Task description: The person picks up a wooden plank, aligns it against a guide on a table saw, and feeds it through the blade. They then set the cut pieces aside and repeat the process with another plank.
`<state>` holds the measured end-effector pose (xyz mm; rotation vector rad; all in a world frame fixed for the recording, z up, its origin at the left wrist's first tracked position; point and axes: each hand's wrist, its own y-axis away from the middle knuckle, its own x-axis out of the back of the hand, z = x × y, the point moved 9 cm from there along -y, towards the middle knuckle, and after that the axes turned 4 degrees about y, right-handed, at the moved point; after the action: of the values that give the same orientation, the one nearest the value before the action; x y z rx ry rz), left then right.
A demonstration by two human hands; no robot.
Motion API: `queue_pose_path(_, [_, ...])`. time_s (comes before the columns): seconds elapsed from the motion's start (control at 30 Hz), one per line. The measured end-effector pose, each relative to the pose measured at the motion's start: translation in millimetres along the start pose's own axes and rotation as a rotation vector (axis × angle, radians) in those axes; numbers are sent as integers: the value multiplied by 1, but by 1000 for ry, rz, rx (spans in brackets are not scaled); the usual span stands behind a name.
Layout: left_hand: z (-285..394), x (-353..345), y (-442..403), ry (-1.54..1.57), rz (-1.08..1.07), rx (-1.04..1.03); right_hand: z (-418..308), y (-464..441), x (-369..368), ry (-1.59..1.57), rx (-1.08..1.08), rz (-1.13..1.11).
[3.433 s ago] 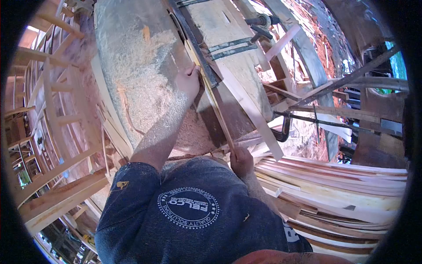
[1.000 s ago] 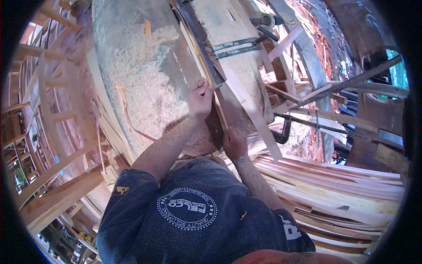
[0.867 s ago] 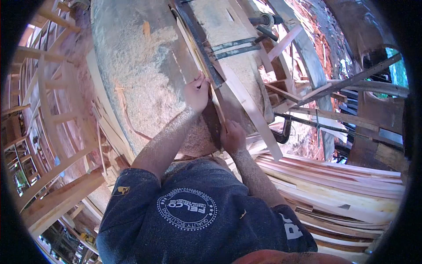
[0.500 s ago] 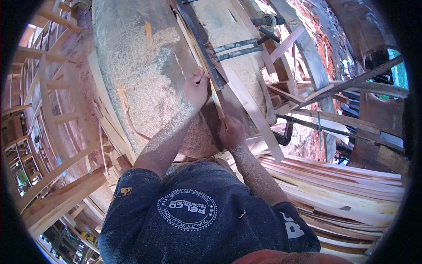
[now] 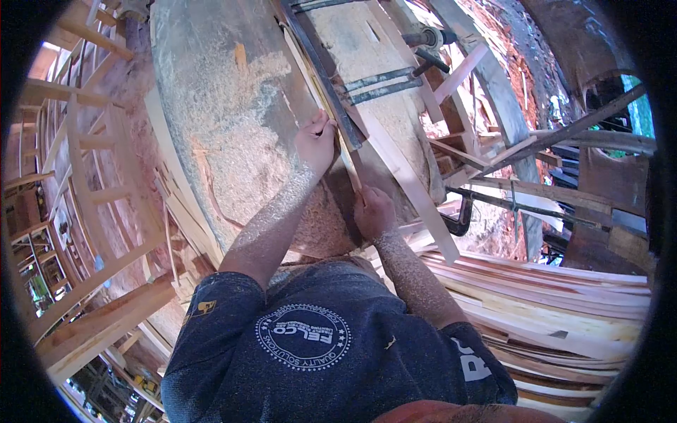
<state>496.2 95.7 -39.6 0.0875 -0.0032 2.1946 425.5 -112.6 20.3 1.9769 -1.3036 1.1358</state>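
A narrow wooden strip (image 5: 348, 166) slants from 11 toward 5 o'clock against a dark straight bar (image 5: 322, 74), whose edge apparently keeps it aligned. The left hand (image 5: 315, 144) pinches it beside the bar; the right hand (image 5: 374, 213), at 5 o'clock from the left, closes around its near end, dust-flecked forearms angling inward.

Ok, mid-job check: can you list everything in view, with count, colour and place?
worktop: one, grey, sawdust-covered, centre
thin strip: at least one, pale yellow, between the hands
straight bar: one, dark, beside the strip
cross bars: one pair, dark, right of it
board: one, pale, angled, right
clamp: one, black, beyond the board
stacked boards: many, pale and brown, lower right
ladder-like framing: brown, left, count unclear
shirt: one, dark blue, bottom
hands: two, left, right, on strip
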Motion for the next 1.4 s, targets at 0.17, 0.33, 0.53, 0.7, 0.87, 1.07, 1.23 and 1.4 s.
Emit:
queue_pose_path(0.17, [-5,1,-5,0,-5,52,-6,-6,5,19,13,29])
queue_pose_path(0.33, [0,3,-12,-22,80,-33,-5,-12,2,-14,86,89])
queue_pose_path(0.53, [4,4,-5,-129,14,85,17,2,-13,-1,108,58])
queue_pose_path(0.7, [-16,-6,60,-90,-87,233,17,67,19,54,96,69])
queue_pose_path(0.87, [10,-16,176,70,-318,450,58,194,39,106,-93,4])
queue_pose_path(1.07, [0,-32,267,-216,-583,449,98,330,50,-152,-349,-94])
queue_pose_path(1.23, [-11,-35,288,-1,-401,399,93,336,69,-435,-482,-174])
queue_pose_path(1.4, [3,-25,306,379,-251,557,123,351,58,-604,-442,-381])
